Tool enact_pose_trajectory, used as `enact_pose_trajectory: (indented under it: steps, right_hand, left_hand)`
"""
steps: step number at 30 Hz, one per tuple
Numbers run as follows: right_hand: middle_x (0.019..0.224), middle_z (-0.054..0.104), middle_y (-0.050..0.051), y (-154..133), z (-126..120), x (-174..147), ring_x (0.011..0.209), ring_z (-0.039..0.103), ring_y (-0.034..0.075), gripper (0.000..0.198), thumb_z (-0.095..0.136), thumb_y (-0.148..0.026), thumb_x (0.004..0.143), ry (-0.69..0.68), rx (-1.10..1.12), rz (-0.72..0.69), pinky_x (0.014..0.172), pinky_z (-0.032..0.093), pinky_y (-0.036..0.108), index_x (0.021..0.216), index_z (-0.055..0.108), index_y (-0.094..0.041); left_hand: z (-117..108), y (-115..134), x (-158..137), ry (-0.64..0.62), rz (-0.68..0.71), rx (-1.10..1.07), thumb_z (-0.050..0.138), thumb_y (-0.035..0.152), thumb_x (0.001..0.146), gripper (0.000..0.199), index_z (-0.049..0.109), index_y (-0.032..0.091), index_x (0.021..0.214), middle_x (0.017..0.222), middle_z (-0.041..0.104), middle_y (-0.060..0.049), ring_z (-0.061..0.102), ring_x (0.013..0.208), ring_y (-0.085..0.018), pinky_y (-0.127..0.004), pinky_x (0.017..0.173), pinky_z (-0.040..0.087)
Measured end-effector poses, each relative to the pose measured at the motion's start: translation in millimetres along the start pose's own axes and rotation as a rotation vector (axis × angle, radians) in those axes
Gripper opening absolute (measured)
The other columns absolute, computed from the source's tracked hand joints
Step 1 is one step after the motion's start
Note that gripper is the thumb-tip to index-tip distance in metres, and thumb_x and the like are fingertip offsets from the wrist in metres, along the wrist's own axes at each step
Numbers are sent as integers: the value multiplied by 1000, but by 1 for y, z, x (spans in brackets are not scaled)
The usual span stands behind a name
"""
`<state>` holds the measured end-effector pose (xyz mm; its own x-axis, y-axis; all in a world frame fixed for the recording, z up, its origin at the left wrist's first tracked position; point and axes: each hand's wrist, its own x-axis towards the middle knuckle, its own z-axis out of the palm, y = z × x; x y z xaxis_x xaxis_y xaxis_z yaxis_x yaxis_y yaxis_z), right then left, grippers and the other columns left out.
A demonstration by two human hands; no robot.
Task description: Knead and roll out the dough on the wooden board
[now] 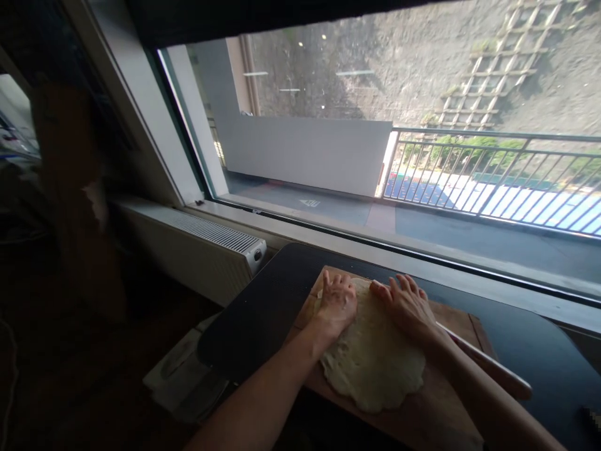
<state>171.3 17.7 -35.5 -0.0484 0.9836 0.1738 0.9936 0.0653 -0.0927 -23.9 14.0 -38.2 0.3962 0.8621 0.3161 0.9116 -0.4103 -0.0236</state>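
Observation:
A flat, pale sheet of rolled-out dough (375,357) with an uneven rim lies on a wooden board (444,410). My left hand (339,302) is at the dough's far left edge, its fingers bent down and closed on that edge. Over the far right part of the dough rests my right hand (407,305), palm down, with the thumb apart and the fingers stretched out. A wooden rolling pin (498,369) lies at the board's right side, partly behind my right forearm. Both sets of fingertips are hard to make out.
The board sits on a dark table (256,313) with rounded corners, against a window sill (300,228). A white radiator (206,241) stands left of the table. Something pale and flat (188,376) is below the table's left edge. Beyond the glass is a railing (507,169).

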Motion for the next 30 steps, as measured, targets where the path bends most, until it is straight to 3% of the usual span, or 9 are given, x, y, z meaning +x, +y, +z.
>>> enact_pose_trajectory:
  steps: [3, 7, 9, 12, 16, 19, 26, 30]
  right_hand:
    - [140, 42, 9, -1, -3, -25, 132, 32, 27, 53, 18, -50, 96, 10, 32, -67, 101, 30, 45, 128, 52, -25]
    - [112, 57, 10, 10, -16, -47, 100, 56, 24, 48, 22, -46, 97, 43, -33, 1, 84, 40, 38, 106, 63, -25]
    - [99, 60, 8, 15, -22, -54, 86, 59, 20, 45, 22, -43, 98, 57, -57, -4, 75, 41, 32, 99, 63, -23]
    - [95, 61, 6, 27, -29, -69, 77, 59, 16, 41, 24, -40, 99, 58, -38, 6, 67, 40, 27, 101, 61, -23]
    - [92, 62, 4, 54, -33, -95, 80, 59, 15, 41, 24, -39, 99, 75, -39, 59, 68, 39, 25, 98, 62, -24]
    - [89, 62, 4, 65, -35, -99, 76, 58, 15, 47, 20, -41, 99, 30, -42, 92, 66, 39, 26, 88, 62, -24]
    - [115, 58, 8, 19, -27, -68, 106, 50, 23, 46, 24, -52, 96, -26, 6, 73, 88, 37, 36, 111, 58, -26]
    - [132, 47, 9, 11, -17, -74, 127, 34, 26, 52, 21, -55, 95, 81, -7, 32, 102, 26, 44, 128, 49, -25]
  left_hand:
    - [-1, -1, 0, 5, 3, -18, 41, 20, 88, 24, 65, 18, 93, 102, 60, -10, 51, 99, -26, -53, 103, 26]
    - [-5, -1, -1, -10, 8, -48, 41, 19, 87, 24, 64, 19, 93, 102, 60, -9, 52, 98, -25, -53, 104, 24]
    - [-6, -2, 0, -5, 11, -66, 40, 18, 87, 24, 63, 17, 94, 102, 60, -10, 52, 98, -26, -54, 102, 24]
    - [-8, -4, 0, -7, 28, -94, 40, 19, 87, 25, 63, 17, 95, 103, 60, -11, 51, 99, -26, -54, 103, 22]
    - [-11, -4, -2, -17, 38, -84, 40, 20, 88, 26, 62, 17, 100, 109, 59, -11, 49, 103, -25, -50, 105, 20]
    - [-11, -2, -3, 19, 20, -68, 39, 20, 87, 26, 63, 17, 98, 108, 60, -11, 49, 102, -25, -48, 102, 24]
    - [-6, -1, 0, 17, 16, -78, 40, 21, 87, 26, 64, 18, 93, 101, 60, -11, 50, 95, -26, -48, 97, 28]
    - [-3, -2, 0, 30, 24, -48, 40, 22, 87, 25, 64, 18, 93, 100, 60, -11, 49, 96, -26, -50, 100, 23]
